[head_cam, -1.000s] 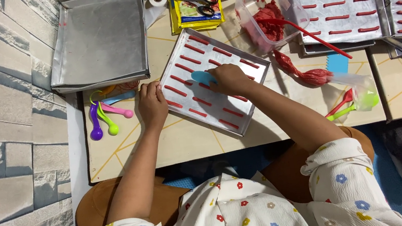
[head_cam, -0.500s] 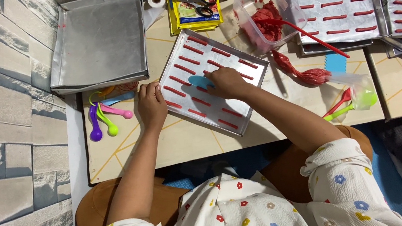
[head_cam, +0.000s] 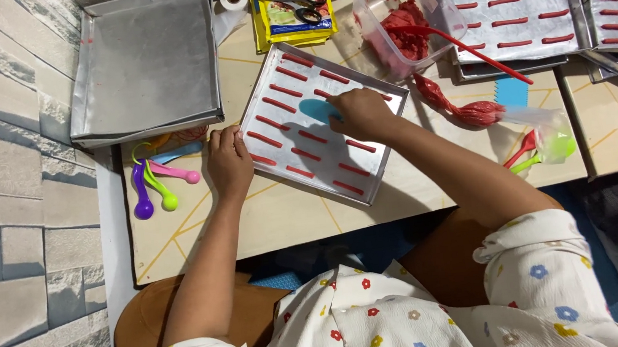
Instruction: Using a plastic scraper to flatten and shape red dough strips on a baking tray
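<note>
Left hand [head_cam: 228, 161]: I rest it open, fingers on the tray [head_cam: 299, 151] edge
Right hand [head_cam: 361, 113]: I grip a blue scraper [head_cam: 317, 109] over the red strips [head_cam: 312, 136]

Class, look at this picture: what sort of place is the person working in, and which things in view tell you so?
Probably a home baking spot at a low table. The left hand steadies a metal baking tray lined with red piped strips, while the right hand holds a blue scraper. A piping bag and measuring spoons lie nearby.
</note>
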